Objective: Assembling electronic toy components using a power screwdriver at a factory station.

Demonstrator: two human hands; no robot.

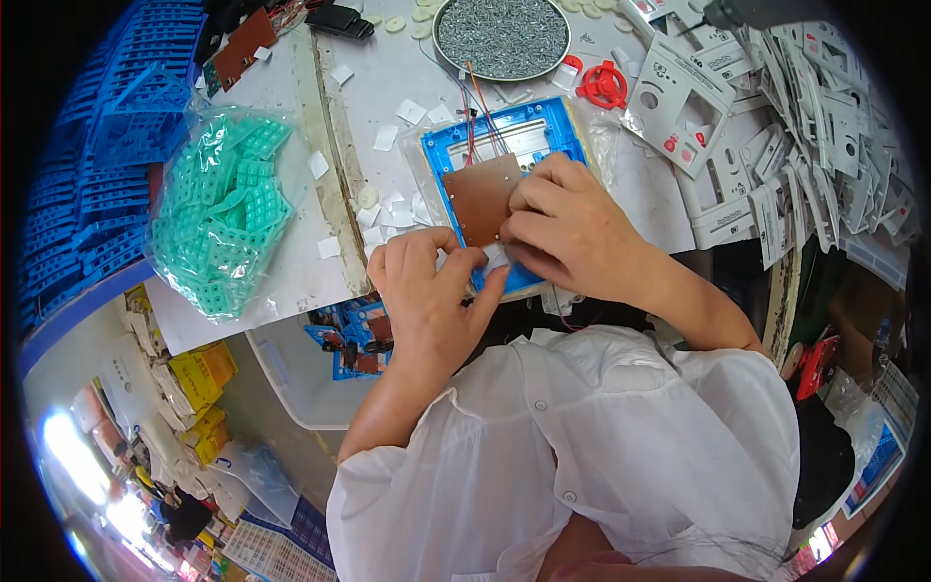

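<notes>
A blue plastic housing [438, 144] lies open side up before me, with a brown circuit board [482, 199] inside it and thin red and dark wires [488, 124] running off the board's far end. At the board's near edge is a small white piece [496, 258], perhaps a foam or paper square. My left hand [423, 291] reaches over the housing's near left corner, thumb and forefinger closing at the white piece. Curled over the board's right edge is my right hand [574, 228]; its fingertips are partly hidden, and what they grip cannot be made out.
Left of the housing lies a bag of teal keypads [223, 209], beside stacked blue frames [92, 194]. A round tray of screws [501, 39] and a red plastic ring [603, 85] are at the back. White panels [684, 102] pile up right. Below the table edge sits a bin [291, 373].
</notes>
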